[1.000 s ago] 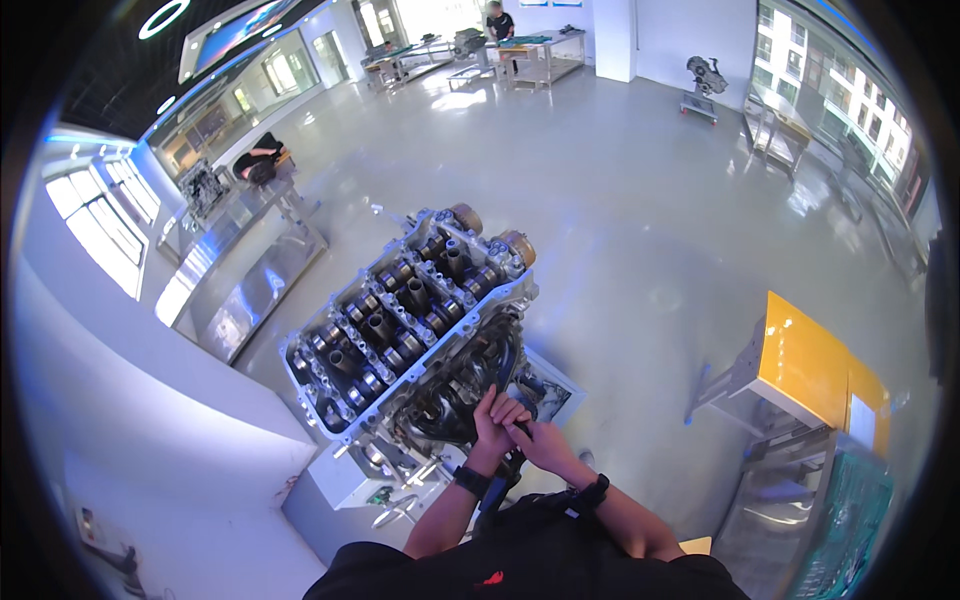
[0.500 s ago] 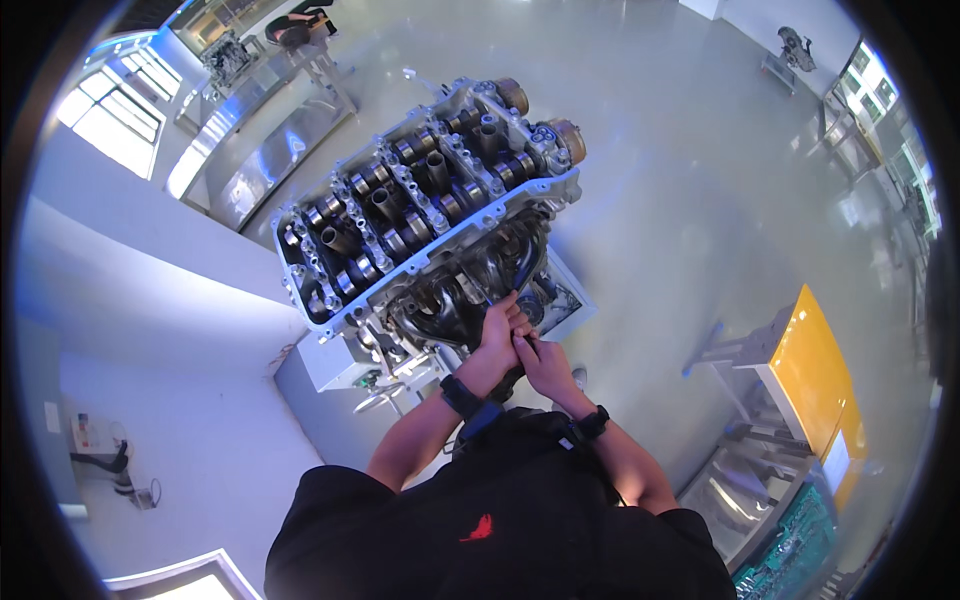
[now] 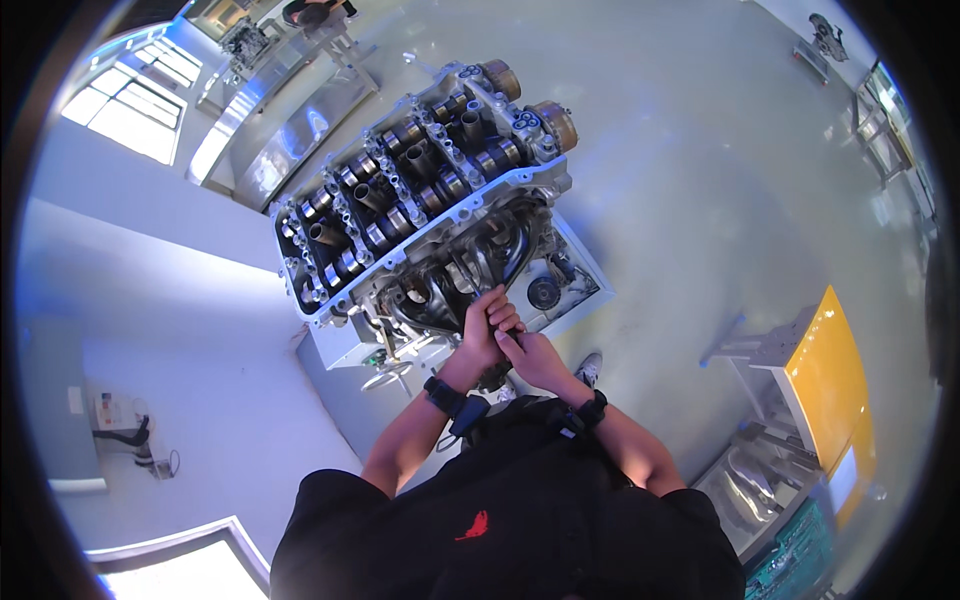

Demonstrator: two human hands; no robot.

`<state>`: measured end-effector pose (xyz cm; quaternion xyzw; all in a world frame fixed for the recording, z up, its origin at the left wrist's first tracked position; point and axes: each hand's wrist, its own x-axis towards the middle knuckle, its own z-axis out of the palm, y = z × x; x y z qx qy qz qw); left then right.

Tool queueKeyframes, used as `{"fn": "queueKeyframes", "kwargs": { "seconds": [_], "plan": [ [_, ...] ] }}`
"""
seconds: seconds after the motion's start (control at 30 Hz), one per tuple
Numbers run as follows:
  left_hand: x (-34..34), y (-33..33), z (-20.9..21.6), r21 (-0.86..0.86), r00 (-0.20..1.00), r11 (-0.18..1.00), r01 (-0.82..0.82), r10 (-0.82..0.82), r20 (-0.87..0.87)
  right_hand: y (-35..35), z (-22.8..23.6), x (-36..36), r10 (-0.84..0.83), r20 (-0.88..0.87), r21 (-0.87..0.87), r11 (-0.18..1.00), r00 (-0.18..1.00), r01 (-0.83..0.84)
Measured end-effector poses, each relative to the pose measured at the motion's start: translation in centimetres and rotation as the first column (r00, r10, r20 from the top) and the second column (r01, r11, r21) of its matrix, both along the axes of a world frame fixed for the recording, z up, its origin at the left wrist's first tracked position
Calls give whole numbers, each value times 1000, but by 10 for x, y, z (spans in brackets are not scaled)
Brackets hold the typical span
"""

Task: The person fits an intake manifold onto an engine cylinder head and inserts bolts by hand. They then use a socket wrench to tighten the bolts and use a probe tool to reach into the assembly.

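In front of me stands an engine with its top cover off, so rows of camshaft lobes and upright tubes show. Dark curved manifold pipes run down its near side. Just below those pipes my left hand is closed, fingers curled. My right hand is closed too, pressed against the left one from the right. A dark, narrow thing shows a little between the hands, but my fingers hide most of it and its kind cannot be told. I wear a dark band on each wrist.
The engine sits on a grey stand with a handwheel at lower left. A yellow-topped table stands on the right. Far left are a curved metal bench and a bent-over person. A white wall lies close on the left.
The view has shifted slightly, so the engine sits a little higher and my shoes now show. Both hands stay closed together by the manifold and have moved slightly left in the picture.
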<state>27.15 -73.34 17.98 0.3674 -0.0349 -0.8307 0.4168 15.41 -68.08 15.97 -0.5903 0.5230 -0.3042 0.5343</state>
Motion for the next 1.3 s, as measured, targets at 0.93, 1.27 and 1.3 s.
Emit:
{"fn": "queueKeyframes", "kwargs": {
  "seconds": [0.93, 1.27, 1.3],
  "plan": [
    [-15, 1, -2, 0, 966, 994, -113, 110, 235, -19, -20, -13, 279, 275, 34, 954, 920, -299],
    [-40, 59, -26, -90, 854, 995, -38, 79, 514, -23, -22, -87, 747, 151, 154, 629, 647, -762],
    [-48, 61, -20, -146, 817, 989, 27, 63, 573, -22, -20, -94, 726, 169, 148, 650, 667, -745]
  ]
}}
